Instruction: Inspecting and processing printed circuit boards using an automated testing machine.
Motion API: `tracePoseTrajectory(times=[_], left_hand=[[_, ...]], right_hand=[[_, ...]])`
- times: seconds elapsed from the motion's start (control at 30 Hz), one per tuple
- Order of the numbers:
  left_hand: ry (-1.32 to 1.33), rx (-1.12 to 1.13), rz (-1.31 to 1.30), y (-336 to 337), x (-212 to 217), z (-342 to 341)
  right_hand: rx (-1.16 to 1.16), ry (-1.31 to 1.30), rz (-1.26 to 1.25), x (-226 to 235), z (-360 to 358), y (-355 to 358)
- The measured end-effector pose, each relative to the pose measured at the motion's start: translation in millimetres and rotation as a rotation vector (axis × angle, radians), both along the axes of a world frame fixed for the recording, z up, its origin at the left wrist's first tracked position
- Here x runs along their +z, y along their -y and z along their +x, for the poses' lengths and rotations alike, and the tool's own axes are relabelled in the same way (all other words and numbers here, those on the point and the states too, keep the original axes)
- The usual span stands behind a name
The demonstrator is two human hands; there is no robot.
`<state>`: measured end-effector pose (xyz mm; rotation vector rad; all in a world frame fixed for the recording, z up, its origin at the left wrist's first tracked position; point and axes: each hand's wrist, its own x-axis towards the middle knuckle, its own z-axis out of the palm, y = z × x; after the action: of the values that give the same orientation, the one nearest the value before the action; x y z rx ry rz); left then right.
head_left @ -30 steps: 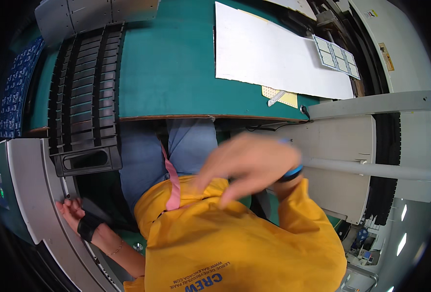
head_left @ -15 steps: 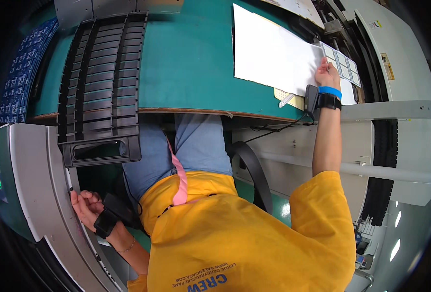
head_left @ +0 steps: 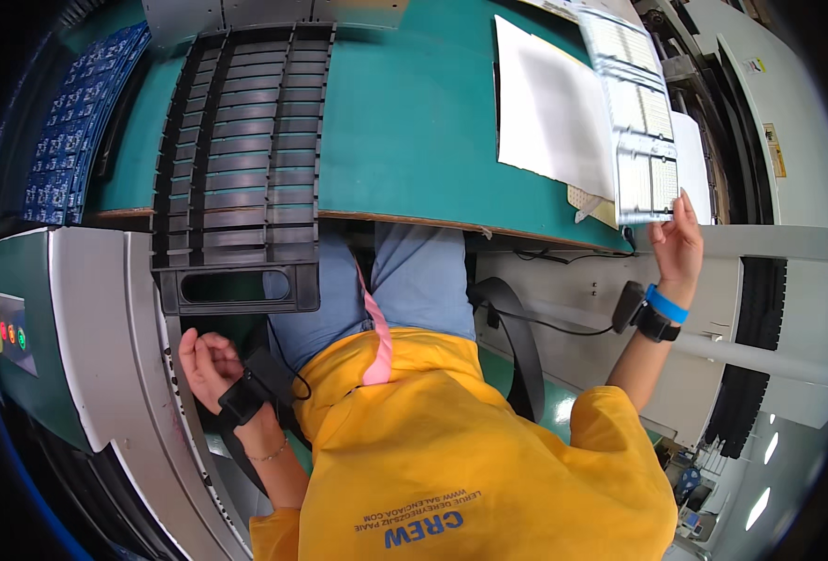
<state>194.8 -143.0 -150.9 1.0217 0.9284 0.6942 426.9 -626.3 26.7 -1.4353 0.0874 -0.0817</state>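
Observation:
My right hand (head_left: 678,247), at the right end of the bench, pinches the near corner of a long pale circuit board panel (head_left: 645,131). The panel stands tilted, its face split into several rectangular sections with fine grids. Behind it lies a sheet of white paper (head_left: 549,107), partly covered. Down at the left, my left hand (head_left: 210,367) hovers beside the grey machine casing (head_left: 105,327), fingers loosely curled and apart, holding nothing. Just above that hand is the handle end of a black slotted rack (head_left: 245,168), which overhangs the bench edge.
Blue circuit boards (head_left: 82,122) stand in a row at the far left. The green bench top (head_left: 409,131) runs between rack and paper. A yellow perforated piece (head_left: 593,204) lies by the front edge. Machinery and a grey rail (head_left: 769,241) border the right side.
My right hand has raised the panel from beside the paper and drawn it nearer, tilting it up. My left hand has come slightly away from the machine edge. The whole view has shifted.

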Motion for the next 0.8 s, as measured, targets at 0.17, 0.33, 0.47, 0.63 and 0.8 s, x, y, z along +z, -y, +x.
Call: tracePoseTrajectory(times=[0.17,0.33,0.47,0.63,0.8], left_hand=[[0.136,-0.016,-0.008,9,7,7],[0.17,-0.026,-0.028,12,4,-2],[0.143,-0.011,-0.03,14,4,-3],[0.162,-0.032,0.008,16,12,0],[0.079,-0.114,0.134,25,19,3]], right_hand=[[0.279,-0.1,-0.289,12,34,1],[0.36,-0.177,-0.397,11,56,-10],[0.433,-0.237,-0.658,19,81,-32],[0.021,0.166,-0.958,17,79,-67],[0.418,0.309,-0.89,40,-1,-134]])
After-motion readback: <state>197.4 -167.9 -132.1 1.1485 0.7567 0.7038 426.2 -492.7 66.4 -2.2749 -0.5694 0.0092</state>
